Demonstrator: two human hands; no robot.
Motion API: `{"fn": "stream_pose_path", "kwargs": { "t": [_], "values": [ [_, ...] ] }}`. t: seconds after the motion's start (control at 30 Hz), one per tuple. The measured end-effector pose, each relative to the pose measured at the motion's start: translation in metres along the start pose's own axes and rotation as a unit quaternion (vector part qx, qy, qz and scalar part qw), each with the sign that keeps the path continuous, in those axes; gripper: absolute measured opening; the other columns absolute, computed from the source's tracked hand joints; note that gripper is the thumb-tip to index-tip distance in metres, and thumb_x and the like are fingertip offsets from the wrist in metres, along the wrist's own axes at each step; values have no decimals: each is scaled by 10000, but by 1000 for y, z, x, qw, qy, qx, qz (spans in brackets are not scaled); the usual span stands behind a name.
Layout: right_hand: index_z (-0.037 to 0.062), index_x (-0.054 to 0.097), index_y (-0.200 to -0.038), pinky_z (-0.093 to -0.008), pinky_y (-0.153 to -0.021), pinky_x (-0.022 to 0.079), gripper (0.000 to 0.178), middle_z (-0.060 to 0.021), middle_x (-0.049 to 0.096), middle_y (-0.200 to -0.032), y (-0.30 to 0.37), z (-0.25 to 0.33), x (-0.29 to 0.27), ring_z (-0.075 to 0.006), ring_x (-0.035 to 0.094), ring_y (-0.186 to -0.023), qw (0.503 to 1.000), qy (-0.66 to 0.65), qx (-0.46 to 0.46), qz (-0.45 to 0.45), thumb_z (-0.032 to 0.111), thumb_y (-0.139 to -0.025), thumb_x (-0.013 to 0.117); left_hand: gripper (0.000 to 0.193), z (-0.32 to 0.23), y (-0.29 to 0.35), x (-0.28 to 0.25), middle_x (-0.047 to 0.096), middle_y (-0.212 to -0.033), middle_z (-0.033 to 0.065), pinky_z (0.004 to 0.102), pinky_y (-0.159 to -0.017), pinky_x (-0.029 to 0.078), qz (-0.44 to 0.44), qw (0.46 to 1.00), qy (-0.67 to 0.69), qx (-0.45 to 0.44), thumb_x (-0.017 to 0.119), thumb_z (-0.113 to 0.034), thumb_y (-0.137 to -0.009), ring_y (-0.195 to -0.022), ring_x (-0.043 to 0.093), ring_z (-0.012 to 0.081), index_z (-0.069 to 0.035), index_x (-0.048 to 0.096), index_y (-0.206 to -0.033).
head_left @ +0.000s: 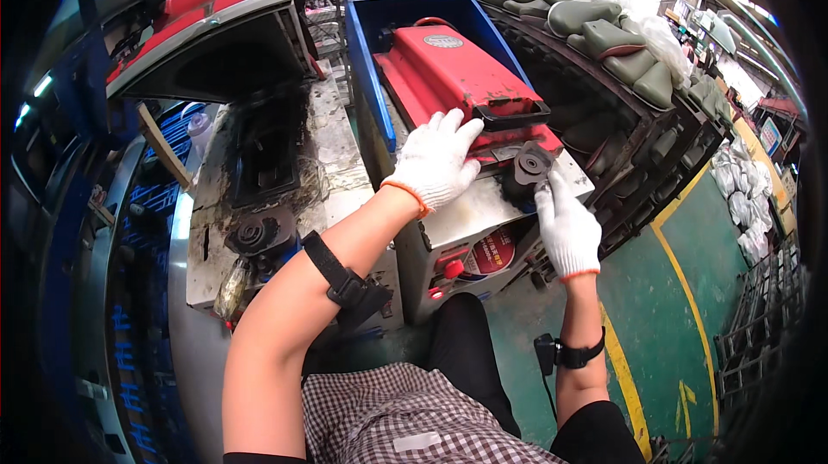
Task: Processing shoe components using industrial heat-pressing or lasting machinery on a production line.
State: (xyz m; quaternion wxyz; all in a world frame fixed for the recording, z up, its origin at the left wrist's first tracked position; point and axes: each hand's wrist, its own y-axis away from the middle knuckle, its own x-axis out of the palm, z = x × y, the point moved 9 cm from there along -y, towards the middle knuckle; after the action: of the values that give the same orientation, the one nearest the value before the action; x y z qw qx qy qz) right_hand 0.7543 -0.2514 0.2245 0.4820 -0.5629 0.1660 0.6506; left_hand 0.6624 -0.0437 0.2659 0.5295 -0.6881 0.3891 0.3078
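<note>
My left hand (pixel 438 153), in a white knit glove with an orange cuff, lies with fingers spread on the front of a red machine cover (pixel 453 63). Its fingertips are by the black handle (pixel 513 114) at the cover's front edge. My right hand (pixel 567 227), gloved the same way, has its fingers stretched out against the right side of a dark round fitting (pixel 530 164). That fitting stands on the pale top of the machine body (pixel 466 222), just before the cover. Below it, the front panel carries a red knob (pixel 454 269).
A blue hood (pixel 369 67) surrounds the cover. To the left, a second, soot-stained machine (pixel 323 145) has its red lid (pixel 207 11) raised. On the right, a rack holds several dark green padded pieces (pixel 586 15). Yellow lines (pixel 625 369) cross the green floor (pixel 660 309).
</note>
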Motion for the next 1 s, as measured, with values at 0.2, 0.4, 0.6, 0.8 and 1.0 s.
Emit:
{"fn": "stream_pose_path", "kwargs": {
  "t": [0.2,0.4,0.6,0.8,1.0],
  "values": [
    [152,541,-1520,-455,-865,583,623,-229,756,-1066,26,33,-5,-388,748,-965,991,-49,-67,103,467,-991,640,684,9,4,8,523,-1459,274,520,-1125,445,-8,998,-56,13,730,-262,-884,-1308,546,473,-31,495,-1484],
    [111,696,-1336,-430,-966,558,434,-152,736,-1229,-44,74,-46,-347,704,-1138,959,-99,-260,-55,376,-996,645,555,-2,-33,-67,661,-1211,223,482,-1012,517,-147,980,-68,117,739,-244,-874,-1138,649,401,-31,587,-1364],
    [130,475,-1578,-467,-1099,488,867,-305,528,-1503,-189,100,52,-446,583,-1329,968,49,-189,156,586,-881,715,533,7,-112,-151,677,-1220,254,500,-980,561,-214,972,-101,3,663,-439,-948,-1126,687,422,-97,665,-1356],
    [59,360,-1644,-450,-1207,399,1121,-346,417,-1605,-223,130,106,-463,459,-1470,955,132,-194,181,662,-786,754,440,20,-141,-214,699,-1207,234,485,-1035,498,-317,941,-113,48,588,-357,-951,-1143,666,389,-61,715,-1251],
    [101,566,-1479,-480,-1011,549,675,-131,698,-1304,-234,87,93,-295,658,-1214,900,-358,101,226,510,-946,640,472,21,-149,-217,726,-1162,230,503,-1069,480,-293,946,-133,25,564,-381,-972,-1158,666,408,-65,693,-1298]
  ]
}}
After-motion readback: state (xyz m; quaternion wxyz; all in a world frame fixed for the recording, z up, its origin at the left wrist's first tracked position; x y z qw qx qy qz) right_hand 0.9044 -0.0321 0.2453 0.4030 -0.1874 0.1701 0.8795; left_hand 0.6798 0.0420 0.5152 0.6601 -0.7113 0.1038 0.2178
